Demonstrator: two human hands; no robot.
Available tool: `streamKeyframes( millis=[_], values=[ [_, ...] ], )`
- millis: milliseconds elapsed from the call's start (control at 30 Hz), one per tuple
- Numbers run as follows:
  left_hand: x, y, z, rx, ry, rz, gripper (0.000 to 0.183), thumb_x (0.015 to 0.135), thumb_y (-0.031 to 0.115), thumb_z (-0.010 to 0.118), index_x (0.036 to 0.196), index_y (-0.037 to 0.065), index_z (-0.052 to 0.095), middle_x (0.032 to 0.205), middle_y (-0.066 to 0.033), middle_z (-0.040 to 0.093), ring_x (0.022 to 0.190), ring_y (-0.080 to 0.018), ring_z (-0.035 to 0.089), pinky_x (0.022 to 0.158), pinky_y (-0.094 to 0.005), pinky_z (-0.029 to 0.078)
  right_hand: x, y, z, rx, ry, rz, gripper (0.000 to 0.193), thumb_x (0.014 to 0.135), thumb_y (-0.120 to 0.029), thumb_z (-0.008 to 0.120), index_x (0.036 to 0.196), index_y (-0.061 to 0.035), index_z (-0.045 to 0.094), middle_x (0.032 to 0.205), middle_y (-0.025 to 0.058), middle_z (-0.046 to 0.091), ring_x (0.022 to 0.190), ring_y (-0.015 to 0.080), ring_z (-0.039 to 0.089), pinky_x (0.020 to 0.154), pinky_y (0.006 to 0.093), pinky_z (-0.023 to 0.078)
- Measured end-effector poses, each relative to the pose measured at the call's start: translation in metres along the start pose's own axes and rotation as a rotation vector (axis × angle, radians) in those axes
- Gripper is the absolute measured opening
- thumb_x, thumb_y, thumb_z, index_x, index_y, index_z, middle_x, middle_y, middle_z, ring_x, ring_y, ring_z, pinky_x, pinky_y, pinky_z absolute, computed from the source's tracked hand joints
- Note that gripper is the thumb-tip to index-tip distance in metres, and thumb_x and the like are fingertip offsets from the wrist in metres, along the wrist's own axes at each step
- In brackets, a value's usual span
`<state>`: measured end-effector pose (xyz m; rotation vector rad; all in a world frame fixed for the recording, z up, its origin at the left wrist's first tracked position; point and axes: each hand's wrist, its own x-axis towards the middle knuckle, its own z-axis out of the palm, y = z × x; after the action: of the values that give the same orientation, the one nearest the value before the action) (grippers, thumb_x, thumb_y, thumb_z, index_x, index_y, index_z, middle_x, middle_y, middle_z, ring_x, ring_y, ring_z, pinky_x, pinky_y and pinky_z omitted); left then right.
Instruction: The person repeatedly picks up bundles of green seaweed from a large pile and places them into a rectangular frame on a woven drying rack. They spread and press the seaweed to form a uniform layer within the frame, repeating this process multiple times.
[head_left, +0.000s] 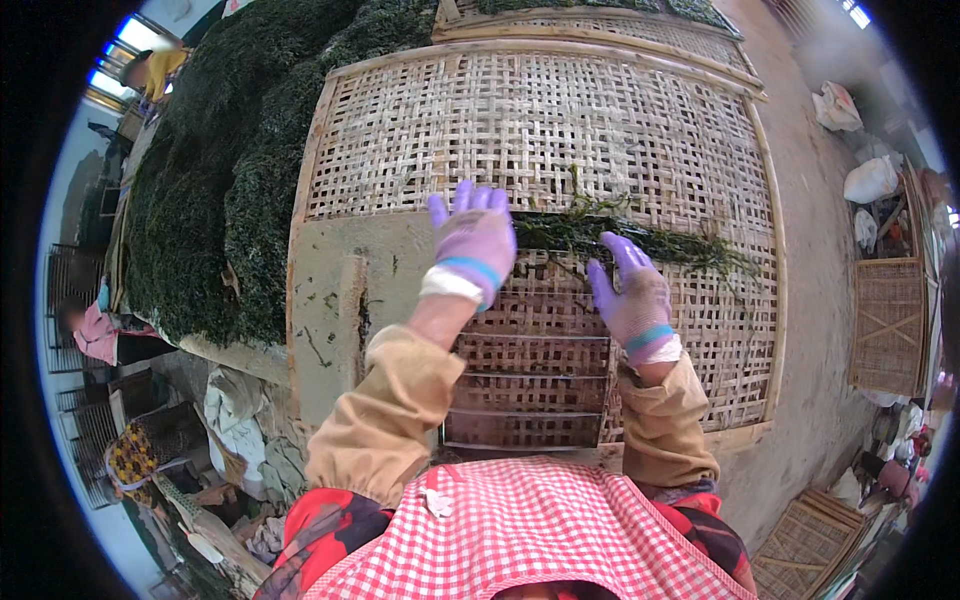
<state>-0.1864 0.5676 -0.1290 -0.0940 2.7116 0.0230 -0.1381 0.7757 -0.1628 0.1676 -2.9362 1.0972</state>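
Note:
A woven bamboo screen (690,130) in a wooden frame lies before me. Across it, a loose row of stringy dark green strands (690,250), like seaweed or fine stems, runs along the top of a panel with thin crossbars (530,390). My left hand (472,238), in a purple-fingered glove, has its fingers stretched out flat at the left end of the row, by the corner of a grey board (325,270). My right hand (632,290), gloved alike, is just below the strands, thumb and fingers apart. Whether its fingertips touch them is hard to tell.
A large dark green heap (200,210) of the same strands rises on the left. Another bamboo screen (600,30) lies beyond mine. Two other people are at the far left. White sacks (872,180) and upright bamboo screens (888,325) stand along the right side.

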Motion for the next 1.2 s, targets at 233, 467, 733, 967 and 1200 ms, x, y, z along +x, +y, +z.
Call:
streamKeyframes(
  millis=[233, 467, 733, 967, 1200],
  values=[
    [0.014, 0.094, 0.032, -0.056, 0.125, 0.544, 0.052, 0.094, 0.011, 0.047, 0.146, 0.011, 0.044, 0.149, -0.0162, 0.046, 0.141, -0.0306, 0.040, 0.121, -0.0499, 0.021, -0.002, 0.027, -0.013, -0.141, -0.064, 0.286, 0.060, 0.090, -0.019, 0.066, 0.144, -0.0077, 0.043, 0.138, 0.0181, 0.053, 0.130, 0.0340, 0.050, 0.109, 0.0408, 0.042],
    [0.003, 0.044, 0.037, -0.409, 0.621, 0.663, 0.048, 0.085, 0.001, 0.053, 0.133, 0.009, 0.057, 0.129, -0.0131, 0.062, 0.119, -0.0305, 0.057, 0.108, -0.0452, 0.040, 0.022, 0.041, -0.023, -0.391, -0.181, 0.079, 0.078, 0.082, -0.018, 0.071, 0.150, -0.0107, 0.033, 0.154, 0.0177, 0.035, 0.145, 0.0380, 0.029, 0.120, 0.0456, 0.026],
    [0.026, 0.101, 0.045, -0.076, 0.098, 0.388, 0.054, 0.097, 0.021, 0.039, 0.150, 0.010, 0.036, 0.158, -0.0128, 0.031, 0.147, -0.0287, 0.027, 0.122, -0.0490, 0.012, 0.089, 0.054, -0.010, -0.634, -0.436, -0.059, 0.088, 0.075, -0.021, 0.073, 0.152, -0.0148, 0.032, 0.158, 0.0165, 0.030, 0.147, 0.0367, 0.027, 0.120, 0.0471, 0.024],
    [0.016, 0.058, 0.043, -0.587, 0.675, 0.748, 0.041, 0.085, 0.006, 0.055, 0.125, 0.009, 0.062, 0.118, -0.0144, 0.067, 0.112, -0.0322, 0.062, 0.102, -0.0438, 0.046, 0.080, 0.078, -0.035, -0.423, -0.338, -0.260, 0.079, 0.076, -0.014, 0.071, 0.148, -0.0161, 0.039, 0.155, 0.0150, 0.036, 0.146, 0.0382, 0.028, 0.120, 0.0461, 0.027],
    [0.019, 0.077, 0.081, -0.080, 0.464, 0.459, 0.056, 0.100, 0.025, 0.037, 0.151, 0.003, 0.033, 0.160, -0.0162, 0.027, 0.151, -0.0330, 0.016, 0.123, -0.0496, 0.011, 0.074, 0.073, -0.031, -0.386, -0.377, -0.228, 0.077, 0.076, -0.022, 0.074, 0.145, -0.0141, 0.042, 0.154, 0.0161, 0.035, 0.146, 0.0393, 0.026, 0.121, 0.0488, 0.022]
  ],
)
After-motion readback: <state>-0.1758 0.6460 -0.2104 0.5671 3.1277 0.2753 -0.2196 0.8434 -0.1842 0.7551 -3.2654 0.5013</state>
